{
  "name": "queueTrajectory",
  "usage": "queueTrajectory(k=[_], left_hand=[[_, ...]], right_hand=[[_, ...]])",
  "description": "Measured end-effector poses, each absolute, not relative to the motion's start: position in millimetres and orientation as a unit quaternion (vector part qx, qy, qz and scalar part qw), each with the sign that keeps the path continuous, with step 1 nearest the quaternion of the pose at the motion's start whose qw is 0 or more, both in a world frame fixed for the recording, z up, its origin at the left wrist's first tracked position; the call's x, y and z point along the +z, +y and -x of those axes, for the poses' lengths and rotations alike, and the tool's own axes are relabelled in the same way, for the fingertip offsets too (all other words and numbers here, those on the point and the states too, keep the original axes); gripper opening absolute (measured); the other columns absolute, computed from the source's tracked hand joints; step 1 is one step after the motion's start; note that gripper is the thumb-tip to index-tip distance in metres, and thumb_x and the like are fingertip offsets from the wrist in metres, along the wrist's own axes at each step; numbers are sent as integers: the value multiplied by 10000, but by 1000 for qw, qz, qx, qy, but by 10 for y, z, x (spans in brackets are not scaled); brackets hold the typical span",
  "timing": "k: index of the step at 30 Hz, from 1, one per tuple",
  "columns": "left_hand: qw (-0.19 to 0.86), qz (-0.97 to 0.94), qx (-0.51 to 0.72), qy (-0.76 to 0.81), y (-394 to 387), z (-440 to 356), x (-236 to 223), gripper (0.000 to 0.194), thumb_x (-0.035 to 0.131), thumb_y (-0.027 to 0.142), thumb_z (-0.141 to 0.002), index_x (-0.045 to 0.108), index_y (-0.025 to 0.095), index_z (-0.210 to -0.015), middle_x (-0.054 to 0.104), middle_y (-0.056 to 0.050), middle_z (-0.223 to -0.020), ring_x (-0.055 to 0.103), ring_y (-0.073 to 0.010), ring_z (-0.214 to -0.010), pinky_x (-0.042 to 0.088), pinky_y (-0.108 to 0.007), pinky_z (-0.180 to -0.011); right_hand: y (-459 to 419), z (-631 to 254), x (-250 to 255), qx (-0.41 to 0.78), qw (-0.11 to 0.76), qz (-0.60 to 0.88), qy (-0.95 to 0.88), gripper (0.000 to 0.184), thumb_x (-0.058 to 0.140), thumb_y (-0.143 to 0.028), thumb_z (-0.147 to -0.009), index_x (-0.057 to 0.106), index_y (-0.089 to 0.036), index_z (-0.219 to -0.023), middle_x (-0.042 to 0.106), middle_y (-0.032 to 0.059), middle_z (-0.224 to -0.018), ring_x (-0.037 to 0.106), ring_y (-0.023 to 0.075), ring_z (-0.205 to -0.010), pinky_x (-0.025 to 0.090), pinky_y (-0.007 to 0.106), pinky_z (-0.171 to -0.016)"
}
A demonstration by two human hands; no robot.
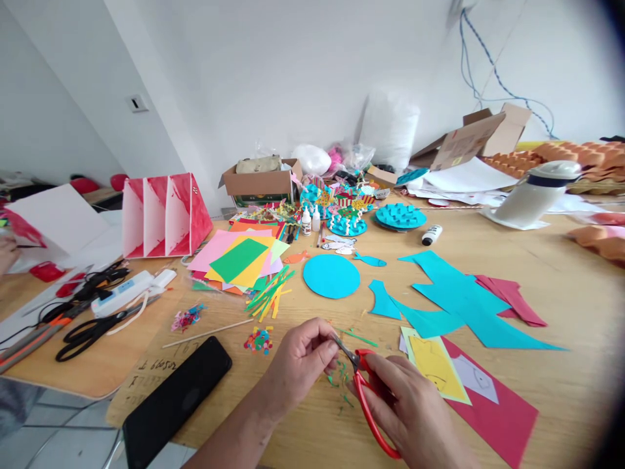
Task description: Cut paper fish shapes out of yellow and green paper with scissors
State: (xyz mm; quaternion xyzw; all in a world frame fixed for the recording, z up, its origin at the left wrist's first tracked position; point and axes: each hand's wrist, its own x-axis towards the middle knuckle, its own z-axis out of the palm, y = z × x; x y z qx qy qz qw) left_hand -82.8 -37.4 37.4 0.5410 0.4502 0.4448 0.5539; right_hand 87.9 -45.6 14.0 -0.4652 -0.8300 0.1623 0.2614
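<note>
My right hand (413, 410) grips red-handled scissors (364, 384), their short blades pointing left toward my other hand. My left hand (300, 358) is closed in a pinch on a thin green paper strip right at the blade tips. Small green paper snippets (342, 381) lie on the wooden table (561, 306) under both hands. A yellow sheet with a drawn fish (437, 368) rests on a red sheet (498, 417) just right of my right hand.
A black phone (178, 400) lies at the near left edge. Black scissors (90, 332), a power strip (127, 292), stacked coloured paper (239, 260), a blue circle (331, 275), blue offcuts (463, 303), glue bottles (306, 221) and boxes of craft pieces crowd the table. Another person's hand (7, 251) shows far left.
</note>
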Motion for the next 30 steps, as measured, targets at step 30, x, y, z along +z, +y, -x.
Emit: queueTrajectory(k=[30], left_hand=[[574, -490, 473, 454, -397, 835, 312, 131, 544, 265, -745, 520, 138, -730, 510, 20, -590, 466, -85, -549, 410, -204, -543]], right_hand=[[-455, -900, 60, 141, 246, 465, -839, 249, 405, -347, -875, 539, -194, -733, 597, 32, -574, 579, 189, -544, 433, 264, -480]])
